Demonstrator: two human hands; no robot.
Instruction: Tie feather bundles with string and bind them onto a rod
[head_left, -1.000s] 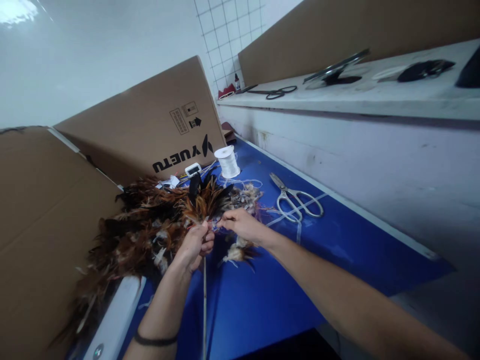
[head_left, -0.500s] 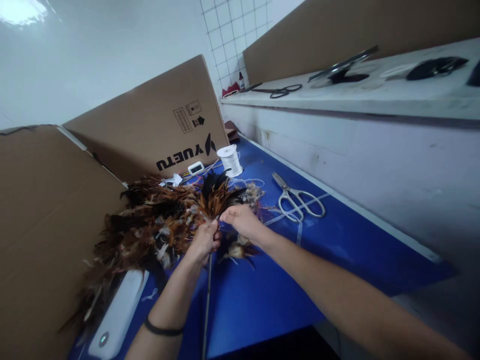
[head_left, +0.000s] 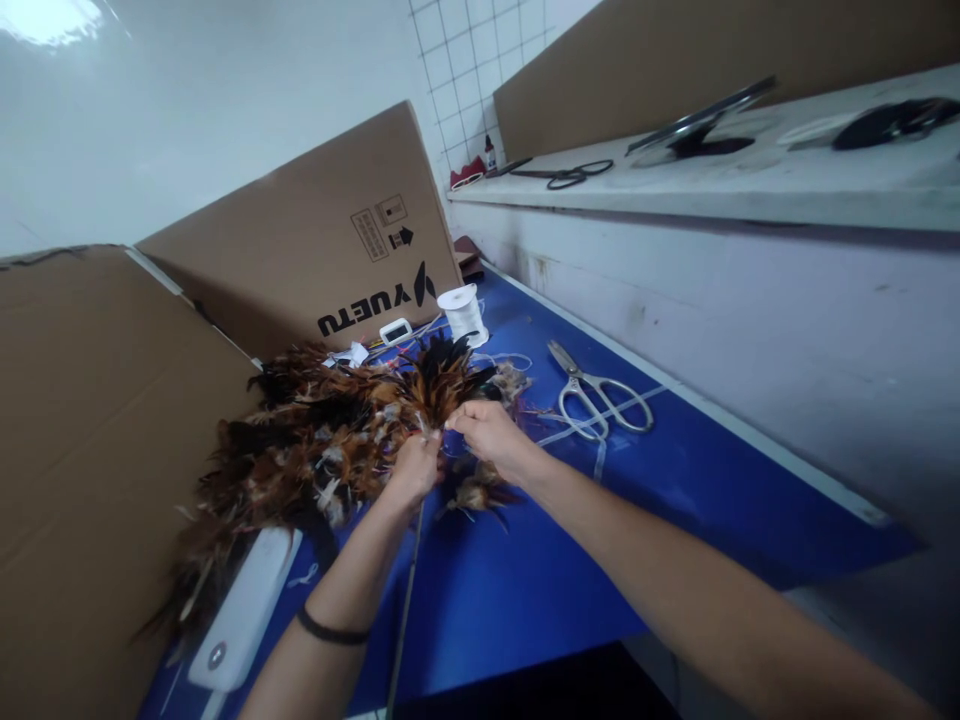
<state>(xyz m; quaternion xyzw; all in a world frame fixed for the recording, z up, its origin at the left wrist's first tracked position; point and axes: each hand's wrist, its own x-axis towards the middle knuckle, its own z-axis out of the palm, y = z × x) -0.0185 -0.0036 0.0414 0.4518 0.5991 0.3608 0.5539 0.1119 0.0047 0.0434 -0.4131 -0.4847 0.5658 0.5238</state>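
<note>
My left hand [head_left: 418, 467] is closed round the lower end of a bunch of brown and black feathers [head_left: 442, 375], whose tips fan upward. My right hand [head_left: 489, 434] is pinched shut close beside it, at the base of the bunch. Whatever lies between the right fingertips is too small to make out. A large pile of brown, black and pale feathers [head_left: 292, 450] spreads to the left of my hands. Below my right hand lies a small loose clump of feathers [head_left: 478, 495]. A dark band [head_left: 332, 630] circles my left forearm.
Metal scissors [head_left: 596, 390] lie on the blue table [head_left: 540, 590], a pale ribbon crossing their handles. Behind the feathers stand a white spool [head_left: 465, 318] and a cardboard box [head_left: 300, 240]. A white device [head_left: 247, 610] is at front left. A shelf [head_left: 675, 185] runs along the right.
The whole view has shifted slightly. Both hands stay together at the base of the feather bunch, with only small finger movement. The green light on the white device no longer shows.
</note>
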